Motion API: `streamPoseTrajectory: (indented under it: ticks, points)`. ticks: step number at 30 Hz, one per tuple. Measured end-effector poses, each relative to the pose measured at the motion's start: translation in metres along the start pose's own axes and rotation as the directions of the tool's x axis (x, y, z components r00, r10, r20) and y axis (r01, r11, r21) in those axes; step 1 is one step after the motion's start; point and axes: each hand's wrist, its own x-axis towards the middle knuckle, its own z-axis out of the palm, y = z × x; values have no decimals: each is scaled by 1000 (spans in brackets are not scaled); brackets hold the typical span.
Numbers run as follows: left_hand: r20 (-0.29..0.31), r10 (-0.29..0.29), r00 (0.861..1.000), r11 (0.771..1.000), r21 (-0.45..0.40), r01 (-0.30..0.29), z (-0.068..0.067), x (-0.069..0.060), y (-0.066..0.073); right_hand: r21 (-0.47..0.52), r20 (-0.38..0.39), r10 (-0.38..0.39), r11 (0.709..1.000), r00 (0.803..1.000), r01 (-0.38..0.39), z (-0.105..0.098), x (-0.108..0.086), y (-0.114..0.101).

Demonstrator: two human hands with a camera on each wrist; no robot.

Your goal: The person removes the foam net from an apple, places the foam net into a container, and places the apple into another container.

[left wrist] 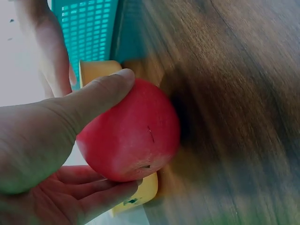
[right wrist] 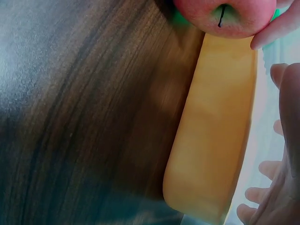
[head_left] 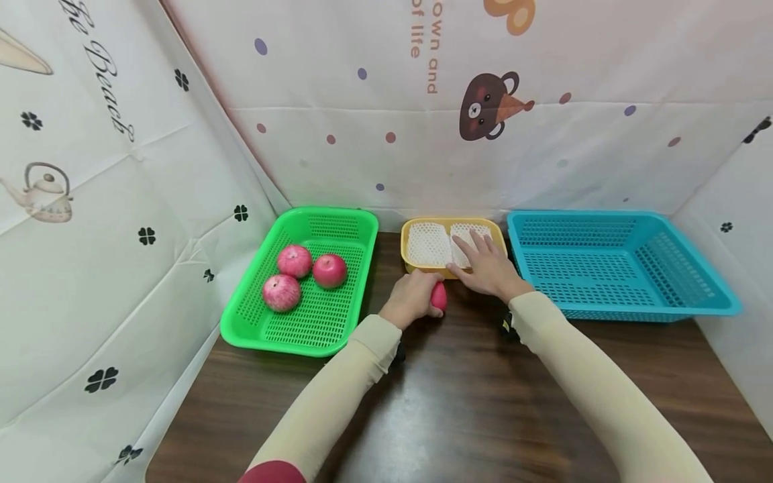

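Observation:
My left hand (head_left: 412, 300) grips a red apple (head_left: 439, 297) just in front of a yellow container (head_left: 425, 271). In the left wrist view, thumb and fingers curl round opposite sides of the apple (left wrist: 133, 133). White foam fruit nets lie side by side in the container, a left one (head_left: 427, 245) and a right one (head_left: 460, 232). Over the right net, my right hand (head_left: 488, 267) reaches with its fingers spread; they appear to touch it. The right wrist view has the apple's stem side facing the camera, near the container's front wall (right wrist: 211, 117).
At the left stands a green basket (head_left: 290, 344) with three red apples (head_left: 329, 270) in it. A blue basket (head_left: 610, 312) is on the right. Printed cloth (head_left: 338, 161) hangs behind and at the sides of the dark wooden table (head_left: 447, 402).

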Motion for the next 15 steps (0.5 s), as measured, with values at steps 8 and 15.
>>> streamPoseTrajectory:
  ticks: [8, 15]
  points:
    - [91, 49, 995, 999, 3, -50, -7, 0, -6, -34, -25, -13, 999, 1000, 12, 6, -2, 0]
    - [152, 64, 986, 996, 44, -72, -10, -1, -13, -48, -73, -21, 999, 997, 17, 11, -5, -1]
